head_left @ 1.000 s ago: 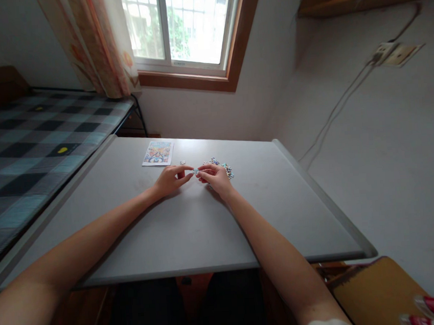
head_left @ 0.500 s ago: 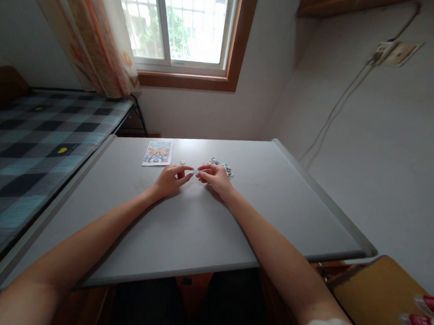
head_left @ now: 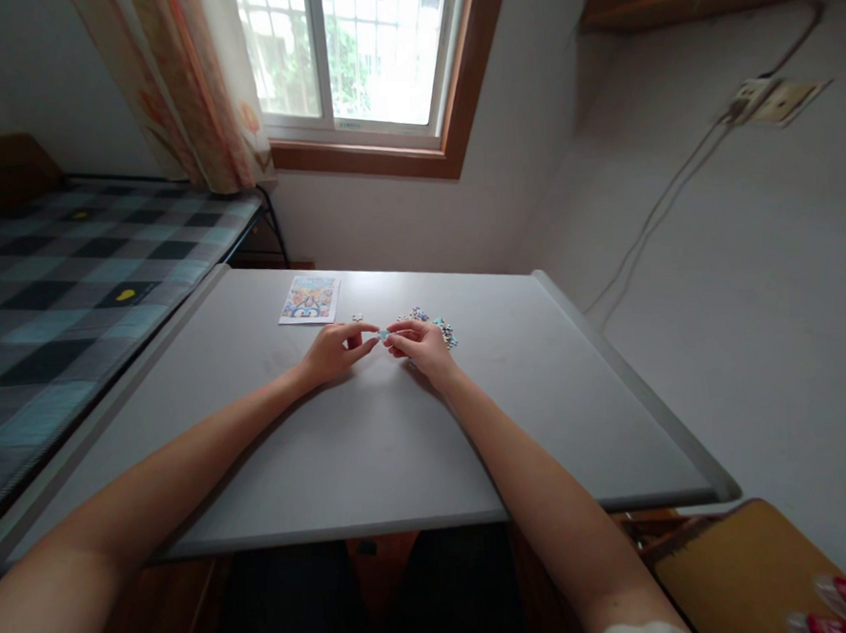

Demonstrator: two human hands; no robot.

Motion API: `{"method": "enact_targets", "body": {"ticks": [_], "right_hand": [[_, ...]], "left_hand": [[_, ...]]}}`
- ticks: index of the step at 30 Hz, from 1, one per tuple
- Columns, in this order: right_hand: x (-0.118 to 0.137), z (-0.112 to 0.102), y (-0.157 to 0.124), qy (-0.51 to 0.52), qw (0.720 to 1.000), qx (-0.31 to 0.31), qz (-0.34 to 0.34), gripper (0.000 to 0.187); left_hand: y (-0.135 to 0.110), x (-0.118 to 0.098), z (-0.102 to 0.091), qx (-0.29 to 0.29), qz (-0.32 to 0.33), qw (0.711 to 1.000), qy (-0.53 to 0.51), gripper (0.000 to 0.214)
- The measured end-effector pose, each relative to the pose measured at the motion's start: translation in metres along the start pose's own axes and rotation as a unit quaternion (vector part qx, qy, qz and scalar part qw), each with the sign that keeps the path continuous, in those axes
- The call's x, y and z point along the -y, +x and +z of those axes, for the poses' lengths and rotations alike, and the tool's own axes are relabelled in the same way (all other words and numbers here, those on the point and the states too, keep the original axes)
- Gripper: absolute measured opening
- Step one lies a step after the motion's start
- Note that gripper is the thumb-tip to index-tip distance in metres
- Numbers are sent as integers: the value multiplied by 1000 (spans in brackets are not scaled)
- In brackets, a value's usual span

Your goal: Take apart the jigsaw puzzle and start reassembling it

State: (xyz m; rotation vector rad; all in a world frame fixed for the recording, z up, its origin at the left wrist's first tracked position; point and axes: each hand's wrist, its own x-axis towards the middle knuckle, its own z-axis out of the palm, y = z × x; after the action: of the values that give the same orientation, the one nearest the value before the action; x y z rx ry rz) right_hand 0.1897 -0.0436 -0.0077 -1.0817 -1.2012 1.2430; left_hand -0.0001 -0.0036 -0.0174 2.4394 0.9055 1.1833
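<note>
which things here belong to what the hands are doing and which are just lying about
In use: left hand, right hand, pale blue piece pinched between them, puzzle pieces, table, probably the picture sheet.

Just around: bed, curtain, window, wall socket.

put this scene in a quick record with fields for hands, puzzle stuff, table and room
left hand: pinching pale-blue puzzle piece
right hand: pinching the same piece; whether several are joined is unclear
puzzle heap: on the table, partly behind the right hand
lone piece: beyond the left hand
printed picture sheet: flat, left of the lone piece
table: pale top
room: checked mattress, window
</note>
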Motion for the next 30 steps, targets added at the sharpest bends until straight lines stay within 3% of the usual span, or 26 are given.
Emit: {"method": "enact_targets", "body": {"ticks": [6, 14, 30], "right_hand": [[-1, 0, 2, -1, 1000, -12, -5, 39], [-4, -1, 4, -61, 997, 16, -50, 29], [-5, -2, 7, -66, 997, -9, -45, 22]], "left_hand": [[0, -2, -1, -4, 1, 1000, -1, 22], [0, 0, 0, -1, 5, 1000, -3, 21], [-1, 1, 1, -6, 15, 1000, 1, 21]]}}
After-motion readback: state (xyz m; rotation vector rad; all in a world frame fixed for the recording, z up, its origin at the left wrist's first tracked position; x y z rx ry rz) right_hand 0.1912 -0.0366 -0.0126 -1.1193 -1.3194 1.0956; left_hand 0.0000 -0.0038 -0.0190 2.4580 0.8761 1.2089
